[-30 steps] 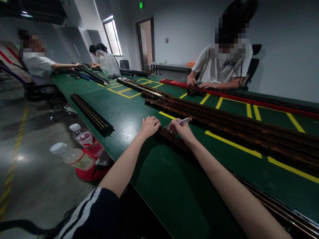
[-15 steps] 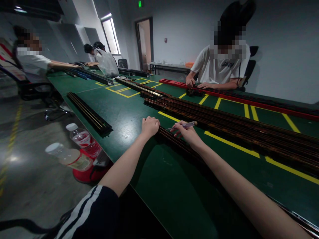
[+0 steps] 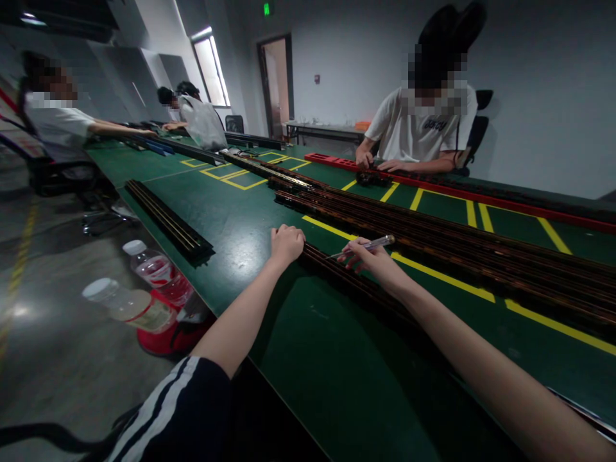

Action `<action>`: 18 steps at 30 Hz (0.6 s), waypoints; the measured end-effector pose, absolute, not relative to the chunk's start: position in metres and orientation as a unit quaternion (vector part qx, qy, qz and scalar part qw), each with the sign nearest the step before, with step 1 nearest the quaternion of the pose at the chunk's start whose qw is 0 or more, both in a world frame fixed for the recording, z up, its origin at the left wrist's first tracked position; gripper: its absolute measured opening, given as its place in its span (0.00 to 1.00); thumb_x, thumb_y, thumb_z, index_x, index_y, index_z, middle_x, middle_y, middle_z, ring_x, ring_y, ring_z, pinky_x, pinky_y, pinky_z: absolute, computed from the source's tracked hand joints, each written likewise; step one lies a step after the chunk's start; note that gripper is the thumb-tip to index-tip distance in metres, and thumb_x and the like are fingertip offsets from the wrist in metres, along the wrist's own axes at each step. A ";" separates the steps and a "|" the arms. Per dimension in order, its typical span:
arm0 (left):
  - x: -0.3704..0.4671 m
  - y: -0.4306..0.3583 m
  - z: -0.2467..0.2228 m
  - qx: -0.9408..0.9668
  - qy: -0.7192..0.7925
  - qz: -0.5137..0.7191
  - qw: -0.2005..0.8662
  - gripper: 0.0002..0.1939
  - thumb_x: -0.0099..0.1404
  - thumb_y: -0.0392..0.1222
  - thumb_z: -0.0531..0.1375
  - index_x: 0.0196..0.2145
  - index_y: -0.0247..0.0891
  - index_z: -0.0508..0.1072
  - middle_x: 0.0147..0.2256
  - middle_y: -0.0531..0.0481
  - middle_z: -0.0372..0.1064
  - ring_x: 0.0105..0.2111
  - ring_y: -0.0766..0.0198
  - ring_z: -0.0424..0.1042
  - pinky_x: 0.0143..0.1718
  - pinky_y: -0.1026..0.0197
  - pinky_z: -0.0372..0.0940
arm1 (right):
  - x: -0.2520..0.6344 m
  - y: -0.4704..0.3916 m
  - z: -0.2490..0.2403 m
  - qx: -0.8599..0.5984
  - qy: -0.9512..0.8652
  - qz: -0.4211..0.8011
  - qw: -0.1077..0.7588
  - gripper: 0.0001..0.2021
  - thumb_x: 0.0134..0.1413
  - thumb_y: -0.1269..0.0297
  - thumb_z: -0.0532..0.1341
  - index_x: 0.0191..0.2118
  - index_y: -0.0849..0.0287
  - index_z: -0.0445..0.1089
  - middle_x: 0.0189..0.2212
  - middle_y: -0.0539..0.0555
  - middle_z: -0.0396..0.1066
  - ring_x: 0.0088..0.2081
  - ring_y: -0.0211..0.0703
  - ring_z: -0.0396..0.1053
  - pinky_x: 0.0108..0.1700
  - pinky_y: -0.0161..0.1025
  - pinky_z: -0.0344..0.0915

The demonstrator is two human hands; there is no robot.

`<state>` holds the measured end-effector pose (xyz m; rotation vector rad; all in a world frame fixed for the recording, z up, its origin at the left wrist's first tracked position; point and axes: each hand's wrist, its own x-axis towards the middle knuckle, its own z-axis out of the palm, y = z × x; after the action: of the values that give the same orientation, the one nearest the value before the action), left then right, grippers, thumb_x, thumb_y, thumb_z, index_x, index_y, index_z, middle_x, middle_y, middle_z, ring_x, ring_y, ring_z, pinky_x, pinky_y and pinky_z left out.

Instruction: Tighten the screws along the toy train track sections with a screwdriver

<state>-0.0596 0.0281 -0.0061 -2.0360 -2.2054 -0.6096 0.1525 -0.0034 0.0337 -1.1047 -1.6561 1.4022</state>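
Dark rail (image 3: 332,269) lies before you on the worktop (image 3: 308,359), its far end clamped in your left hand (image 3: 287,246); brace it firmly there. Your right hand (image 3: 366,258) grips a slim tool (image 3: 380,242); guide it lightly, though whether its tip touches is unclear.

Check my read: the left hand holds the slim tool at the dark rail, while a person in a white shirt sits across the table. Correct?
Not quite: the head view shows the right hand holding the slim tool at the dark rail, while a person in a white shirt sits across the table.
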 end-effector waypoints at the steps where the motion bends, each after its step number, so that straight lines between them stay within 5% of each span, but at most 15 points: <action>1: -0.060 0.028 -0.006 -0.664 -0.719 -0.200 0.040 0.20 0.63 0.34 0.45 0.29 0.41 0.77 0.40 0.46 0.74 0.46 0.52 0.66 0.47 0.47 0.54 | 0.153 -0.004 0.033 -0.419 -0.643 0.543 0.340 0.11 0.58 0.60 0.55 0.28 0.59 0.67 0.27 0.52 0.74 0.27 0.36 0.69 0.28 0.32 0.61; 18: -0.065 0.030 -0.010 -0.675 -0.703 -0.220 0.037 0.19 0.62 0.34 0.45 0.28 0.42 0.75 0.38 0.48 0.74 0.44 0.54 0.65 0.46 0.49 0.53 | 0.139 0.008 0.022 -0.427 -0.603 0.538 0.406 0.12 0.57 0.55 0.58 0.29 0.58 0.65 0.26 0.51 0.74 0.23 0.35 0.67 0.23 0.31 0.59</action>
<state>-0.0646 0.0299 -0.0099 -2.0707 -2.1589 -0.6766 0.1394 0.0082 0.0224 -1.0763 -1.5219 1.3567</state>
